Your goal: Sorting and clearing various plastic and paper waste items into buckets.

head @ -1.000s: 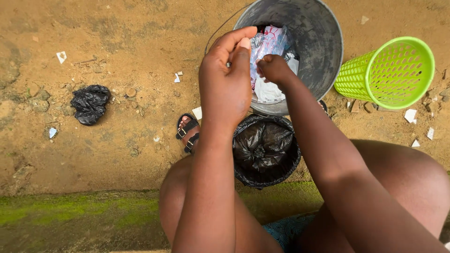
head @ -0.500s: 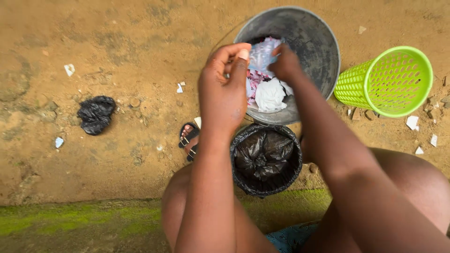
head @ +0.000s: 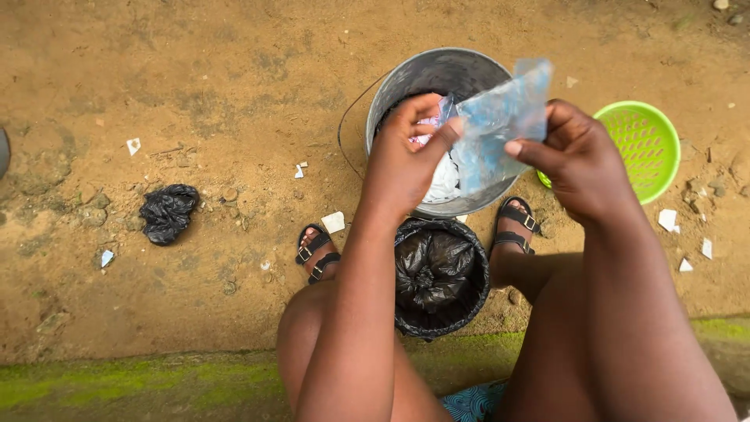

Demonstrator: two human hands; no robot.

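Lifted clear of the metal bucket (head: 406, 82) since a moment ago, the clear plastic bag (head: 500, 117) is stretching between the left hand (head: 406, 160) and right hand (head: 578, 160), both pinching its edges, and a hard tug is risking a tear.

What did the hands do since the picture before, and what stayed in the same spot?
Both hands came up out of the metal bucket. The left hand and right hand now hold a clear bluish plastic bag stretched between them above the bucket; earlier they were picking among the wrappers inside. The black bag-lined bin, the green basket and the crumpled black bag on the ground stayed put.
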